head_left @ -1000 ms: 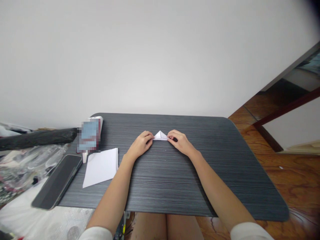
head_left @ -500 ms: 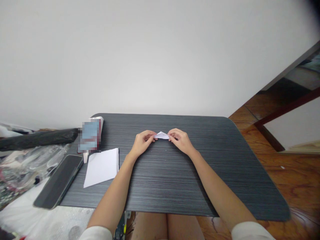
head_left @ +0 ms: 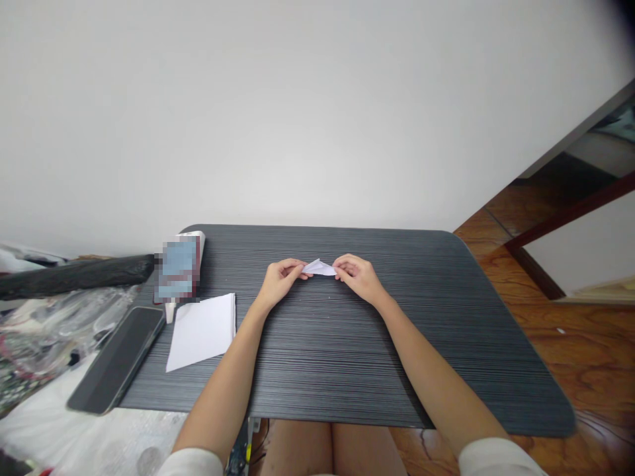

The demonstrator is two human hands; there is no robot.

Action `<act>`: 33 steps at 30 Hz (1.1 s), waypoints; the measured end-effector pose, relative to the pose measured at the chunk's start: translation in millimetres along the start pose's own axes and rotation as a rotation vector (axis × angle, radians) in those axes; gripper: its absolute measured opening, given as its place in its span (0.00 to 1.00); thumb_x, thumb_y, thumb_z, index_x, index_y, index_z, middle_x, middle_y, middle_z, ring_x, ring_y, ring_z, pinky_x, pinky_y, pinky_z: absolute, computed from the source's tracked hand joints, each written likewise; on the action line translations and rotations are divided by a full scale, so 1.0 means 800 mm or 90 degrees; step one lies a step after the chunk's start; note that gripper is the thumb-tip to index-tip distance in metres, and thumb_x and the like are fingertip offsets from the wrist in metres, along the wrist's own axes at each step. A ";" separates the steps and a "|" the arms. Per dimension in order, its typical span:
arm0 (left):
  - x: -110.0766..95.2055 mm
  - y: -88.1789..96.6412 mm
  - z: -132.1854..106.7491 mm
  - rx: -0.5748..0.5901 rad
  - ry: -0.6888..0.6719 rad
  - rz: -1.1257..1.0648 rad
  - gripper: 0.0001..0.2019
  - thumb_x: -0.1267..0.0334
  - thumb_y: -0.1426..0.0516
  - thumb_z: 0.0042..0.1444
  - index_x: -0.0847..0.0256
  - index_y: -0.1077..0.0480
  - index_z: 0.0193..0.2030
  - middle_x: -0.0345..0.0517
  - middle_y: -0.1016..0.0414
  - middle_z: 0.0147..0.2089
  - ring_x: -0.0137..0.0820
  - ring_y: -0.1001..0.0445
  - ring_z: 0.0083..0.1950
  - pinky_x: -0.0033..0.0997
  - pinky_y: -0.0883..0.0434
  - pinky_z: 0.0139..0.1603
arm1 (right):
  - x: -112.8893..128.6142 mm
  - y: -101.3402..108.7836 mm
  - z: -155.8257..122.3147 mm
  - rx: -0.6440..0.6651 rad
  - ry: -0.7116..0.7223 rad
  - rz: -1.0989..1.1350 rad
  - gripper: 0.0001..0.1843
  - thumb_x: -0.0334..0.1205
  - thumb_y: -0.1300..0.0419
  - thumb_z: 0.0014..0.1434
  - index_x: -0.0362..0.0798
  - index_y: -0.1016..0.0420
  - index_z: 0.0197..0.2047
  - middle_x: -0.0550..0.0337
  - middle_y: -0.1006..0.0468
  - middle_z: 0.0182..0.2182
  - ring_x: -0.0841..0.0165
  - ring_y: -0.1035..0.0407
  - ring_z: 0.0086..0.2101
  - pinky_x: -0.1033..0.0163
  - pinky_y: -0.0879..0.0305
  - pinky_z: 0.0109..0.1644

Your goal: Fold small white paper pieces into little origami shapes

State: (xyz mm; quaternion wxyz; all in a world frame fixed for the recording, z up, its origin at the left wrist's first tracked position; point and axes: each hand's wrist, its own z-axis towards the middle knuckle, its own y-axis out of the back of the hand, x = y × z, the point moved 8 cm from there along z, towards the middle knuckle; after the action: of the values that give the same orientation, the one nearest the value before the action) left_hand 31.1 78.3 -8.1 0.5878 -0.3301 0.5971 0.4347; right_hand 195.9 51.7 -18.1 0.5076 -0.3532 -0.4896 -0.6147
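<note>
Near the far edge of the worktop (head_left: pixel 347 370), the left hand (head_left: pixel 278 282) and right hand (head_left: pixel 358 277) pinch opposite ends of a small folded paper (head_left: pixel 320 268), seemingly lifted slightly, fingers closed on it.

No readable text, label, brand, number or sign appears anywhere; the packet (head_left: pixel 179 268) at the table's far left corner is pixelated, so any print on it cannot be made out; the stack of white sheets (head_left: pixel 202 329) is blank on its visible face; the dark phone screen (head_left: pixel 117 358) shows nothing
</note>
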 end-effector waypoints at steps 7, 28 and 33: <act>0.010 0.001 0.000 -0.017 0.034 -0.056 0.15 0.61 0.46 0.51 0.72 0.31 0.41 0.50 0.24 0.30 0.32 0.25 0.32 0.35 0.28 0.40 | -0.007 -0.002 0.000 0.009 -0.039 0.025 0.10 0.42 0.42 0.50 0.44 0.32 0.34 0.60 0.30 0.25 0.72 0.32 0.24 0.65 0.36 0.26; -0.005 -0.004 -0.002 0.015 -0.039 -0.041 0.13 0.69 0.43 0.45 0.64 0.36 0.39 0.51 0.38 0.50 0.24 0.31 0.34 0.23 0.33 0.33 | -0.004 -0.008 0.004 0.036 -0.050 0.102 0.11 0.41 0.44 0.53 0.45 0.26 0.37 0.55 0.32 0.37 0.71 0.31 0.33 0.62 0.34 0.38; -0.001 -0.013 -0.004 0.066 0.026 -0.036 0.25 0.69 0.42 0.44 0.62 0.38 0.52 0.50 0.33 0.48 0.22 0.32 0.30 0.22 0.35 0.31 | 0.011 -0.002 0.004 -0.047 0.036 0.021 0.09 0.35 0.41 0.48 0.47 0.27 0.36 0.56 0.31 0.37 0.67 0.34 0.39 0.61 0.37 0.44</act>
State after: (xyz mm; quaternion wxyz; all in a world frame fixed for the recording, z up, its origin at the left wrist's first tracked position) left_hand 39.2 70.9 -8.6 0.6040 -0.3249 0.6207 0.3798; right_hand 192.5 52.0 -9.5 0.5183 -0.3619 -0.4461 -0.6335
